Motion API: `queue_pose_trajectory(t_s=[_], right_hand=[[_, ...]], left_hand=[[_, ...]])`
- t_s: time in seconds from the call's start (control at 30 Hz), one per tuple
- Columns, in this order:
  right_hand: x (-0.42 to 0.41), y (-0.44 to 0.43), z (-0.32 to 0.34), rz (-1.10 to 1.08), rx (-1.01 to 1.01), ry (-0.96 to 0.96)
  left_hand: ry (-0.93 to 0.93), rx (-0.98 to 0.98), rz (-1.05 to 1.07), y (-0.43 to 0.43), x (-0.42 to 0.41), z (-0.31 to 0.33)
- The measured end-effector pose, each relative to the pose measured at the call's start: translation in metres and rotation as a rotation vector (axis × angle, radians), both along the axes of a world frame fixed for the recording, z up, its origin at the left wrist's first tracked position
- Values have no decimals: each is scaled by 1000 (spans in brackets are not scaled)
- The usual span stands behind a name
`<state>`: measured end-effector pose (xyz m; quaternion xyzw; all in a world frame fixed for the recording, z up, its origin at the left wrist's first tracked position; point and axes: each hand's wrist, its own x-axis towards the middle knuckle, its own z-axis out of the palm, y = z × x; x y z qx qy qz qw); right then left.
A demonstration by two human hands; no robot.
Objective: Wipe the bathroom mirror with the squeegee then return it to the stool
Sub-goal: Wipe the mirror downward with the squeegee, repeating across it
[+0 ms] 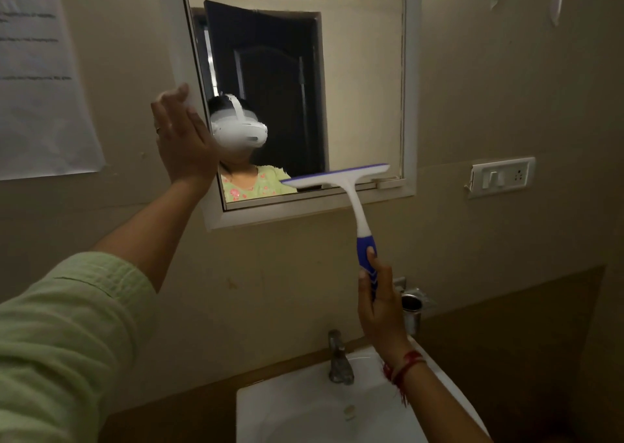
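Left hand [182, 139] flat on mirror [358, 81]; right hand [381, 307] grips squeegee [337, 176].

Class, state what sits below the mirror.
Below the mirror are a tap and white basin. The right hand, gripping the squeegee, covers part of a wall-mounted steel cup.

place: bathroom | evidence: wall mirror [354, 81] over white washbasin [304, 409], tap [339, 358], steel tumbler holder [412, 307]

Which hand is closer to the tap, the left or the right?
Right. The right hand, holding the squeegee by its handle, is just above the tap, a little to its right. The left hand is high up against the left edge of the mirror.
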<state>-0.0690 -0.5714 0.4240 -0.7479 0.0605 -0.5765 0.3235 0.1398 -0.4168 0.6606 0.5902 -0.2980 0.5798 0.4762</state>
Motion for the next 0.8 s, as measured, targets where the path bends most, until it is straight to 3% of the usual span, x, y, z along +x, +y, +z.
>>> queue_pose_trajectory(t_s=[0.17, 0.43, 0.8], right_hand=[[5, -3, 14, -1, -11, -31], [2, 4, -20, 21, 36, -33], [4, -6, 97, 135, -79, -223]], left_hand=[[-10, -8, -4, 1, -2, 0], [-9, -15, -5, 0, 1, 0], [-12, -16, -31, 0, 7, 1]])
